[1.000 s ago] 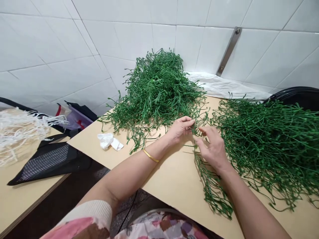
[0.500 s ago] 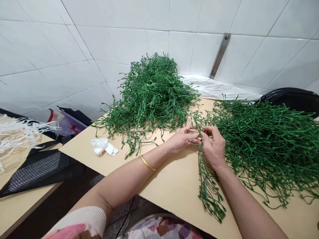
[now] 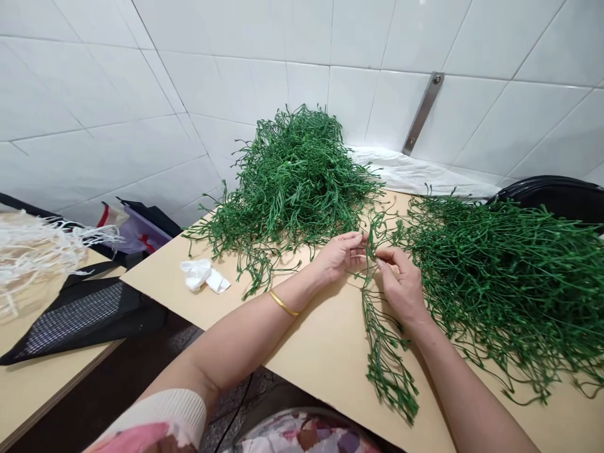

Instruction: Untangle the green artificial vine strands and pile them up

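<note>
Between my hands is a sprig of green artificial plant stems [image 3: 387, 368], its budded tips trailing down the tabletop toward me. My left hand [image 3: 340, 257], a gold bangle on its wrist, curls its fingers around the upper part of the sprig from the left. On the other side, my right hand [image 3: 402, 283] pinches the stems between thumb and fingers. The exact spot where the fingertips meet is partly hidden. A large heap of the same green stems [image 3: 302, 170] rises behind my left hand. Another wide pile of stems [image 3: 509, 270] spreads just right of my right hand.
A crumpled white tissue [image 3: 202, 275] lies on the light wooden table [image 3: 302, 371]. At left, a second table holds white strands [image 3: 42, 251] and a black mesh bag [image 3: 75, 321]. Behind are a tiled wall, a metal bracket [image 3: 423, 113], white cloth [image 3: 415, 170] and a black rounded object [image 3: 552, 195].
Both hands have shifted slightly left with the sprig, and its trailing ends have swung left too. My right fingers have moved a little lower on the stems. The view has tilted slightly.
</note>
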A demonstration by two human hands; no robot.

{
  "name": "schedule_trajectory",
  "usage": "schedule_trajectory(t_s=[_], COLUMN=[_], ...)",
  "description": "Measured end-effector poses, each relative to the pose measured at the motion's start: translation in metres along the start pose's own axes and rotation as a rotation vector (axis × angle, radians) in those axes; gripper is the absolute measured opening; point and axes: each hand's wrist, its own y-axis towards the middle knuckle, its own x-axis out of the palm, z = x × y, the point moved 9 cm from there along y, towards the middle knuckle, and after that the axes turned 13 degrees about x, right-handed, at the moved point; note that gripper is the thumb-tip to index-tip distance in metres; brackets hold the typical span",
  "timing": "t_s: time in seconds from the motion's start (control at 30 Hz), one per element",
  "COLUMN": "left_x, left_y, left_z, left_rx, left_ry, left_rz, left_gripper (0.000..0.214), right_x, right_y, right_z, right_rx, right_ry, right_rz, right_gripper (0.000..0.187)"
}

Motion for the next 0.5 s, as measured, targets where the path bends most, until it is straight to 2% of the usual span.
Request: schedule_trajectory(t_s=[0.23, 0.4, 0.5], left_x=[-0.006, -0.005, -0.001], left_y=[0.003, 0.003, 0.002], left_z=[0.003, 0.011, 0.009], left_rx=[0.008, 0.073, 0.092], left_ry=[0.05, 0.144, 0.203], left_rz=[0.009, 0.01, -0.036], left_gripper=[0.019, 0.022, 0.023], right_x=[0.009, -0.022, -0.025], right_y=[-0.004, -0.003, -0.001], right_z=[-0.007, -0.006, -0.002], right_rx=[-0.048, -0.007, 0.082], right_ry=[-0.045, 0.017, 0.093], right_rz=[-0.076, 0.197, 0.2], right_gripper=[0.013, 0.016, 0.019])
